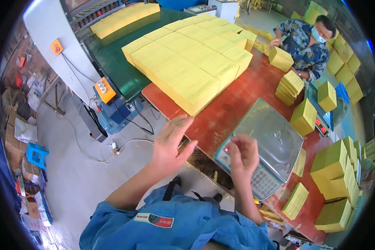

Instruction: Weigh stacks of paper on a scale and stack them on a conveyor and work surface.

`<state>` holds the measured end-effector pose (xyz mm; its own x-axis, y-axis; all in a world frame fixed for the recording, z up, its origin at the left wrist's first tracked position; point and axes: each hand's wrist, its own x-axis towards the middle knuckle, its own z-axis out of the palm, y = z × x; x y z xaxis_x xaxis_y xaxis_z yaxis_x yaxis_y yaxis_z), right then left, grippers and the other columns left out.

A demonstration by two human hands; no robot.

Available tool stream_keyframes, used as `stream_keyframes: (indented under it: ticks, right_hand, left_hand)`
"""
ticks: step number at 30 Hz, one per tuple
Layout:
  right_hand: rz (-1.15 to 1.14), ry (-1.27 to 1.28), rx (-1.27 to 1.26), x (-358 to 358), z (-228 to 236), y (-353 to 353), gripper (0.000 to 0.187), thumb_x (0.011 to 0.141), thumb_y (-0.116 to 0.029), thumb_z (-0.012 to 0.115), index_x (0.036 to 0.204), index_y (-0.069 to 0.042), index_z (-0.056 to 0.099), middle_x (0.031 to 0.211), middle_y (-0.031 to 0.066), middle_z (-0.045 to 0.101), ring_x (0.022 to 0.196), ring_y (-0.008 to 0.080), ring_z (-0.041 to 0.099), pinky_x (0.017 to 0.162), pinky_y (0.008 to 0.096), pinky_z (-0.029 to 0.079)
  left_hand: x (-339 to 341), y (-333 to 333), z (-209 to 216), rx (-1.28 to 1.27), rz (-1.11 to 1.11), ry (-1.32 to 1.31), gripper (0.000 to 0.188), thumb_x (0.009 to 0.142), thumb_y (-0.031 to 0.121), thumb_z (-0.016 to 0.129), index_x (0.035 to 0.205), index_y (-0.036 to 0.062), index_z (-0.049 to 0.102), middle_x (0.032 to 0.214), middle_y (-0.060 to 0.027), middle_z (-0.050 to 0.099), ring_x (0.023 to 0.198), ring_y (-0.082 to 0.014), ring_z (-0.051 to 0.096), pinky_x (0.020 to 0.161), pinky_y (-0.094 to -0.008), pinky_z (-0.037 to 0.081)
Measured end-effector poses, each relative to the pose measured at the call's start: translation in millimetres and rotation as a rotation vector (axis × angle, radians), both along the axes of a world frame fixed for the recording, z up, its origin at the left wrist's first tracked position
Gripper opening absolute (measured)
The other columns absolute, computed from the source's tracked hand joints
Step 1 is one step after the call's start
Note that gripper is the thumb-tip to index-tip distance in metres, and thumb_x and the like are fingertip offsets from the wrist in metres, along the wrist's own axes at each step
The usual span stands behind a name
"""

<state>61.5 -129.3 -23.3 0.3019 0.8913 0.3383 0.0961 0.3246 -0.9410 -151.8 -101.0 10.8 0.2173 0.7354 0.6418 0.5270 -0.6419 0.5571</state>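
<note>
My left hand (171, 143) is held up by the table's near edge, fingers stretched out and thumb apart. It is open, with nothing in it. Its fingertips are close to the near corner of a wide block of yellow paper stacks (183, 62), packed side by side. Over the front of a digital scale (275, 125) with a clear plastic cover is my right hand (243, 156). Its fingers are curled in towards the thumb; whatever they may hold is hidden. Beyond the scale's right side stands a yellow paper stack (303, 116).
Across the red table (212, 121), a masked person (306, 46) handles a yellow stack (281, 58). More stacks (333, 171) crowd the right end. A green conveyor belt (116, 66) carries a row of stacks (125, 18) at far left. Cables and a blue stool (37, 154) are on the floor.
</note>
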Motion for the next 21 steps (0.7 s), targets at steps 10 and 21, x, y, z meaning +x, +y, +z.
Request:
stream_keyframes:
  ticks: [10, 21]
  right_hand:
    - [-0.114, -0.491, 0.089, -69, -23, 195, 0.028, 0.083, 0.001, 0.067, 0.111, -0.003, 0.061, 0.106, 0.0148, 0.066, 0.095, 0.0279, 0.067, 0.080, 0.0363, 0.056]
    - [-0.245, -1.076, 0.081, -78, -58, 245, 0.029, 0.085, -0.013, 0.062, 0.111, -0.001, 0.060, 0.126, 0.0193, 0.062, 0.123, 0.0360, 0.055, 0.103, 0.0496, 0.042]
  left_hand:
    - [-41, 172, -52, 0.006, 0.024, 0.211, 0.039, 0.081, 0.014, 0.074, 0.115, -0.0033, 0.063, 0.123, -0.0204, 0.064, 0.120, -0.0380, 0.059, 0.102, -0.0456, 0.048]
    - [-33, 196, -83, 0.029, 0.004, 0.431, 0.051, 0.081, 0.025, 0.073, 0.120, -0.0067, 0.061, 0.130, -0.0207, 0.060, 0.128, -0.0345, 0.053, 0.113, -0.0484, 0.037]
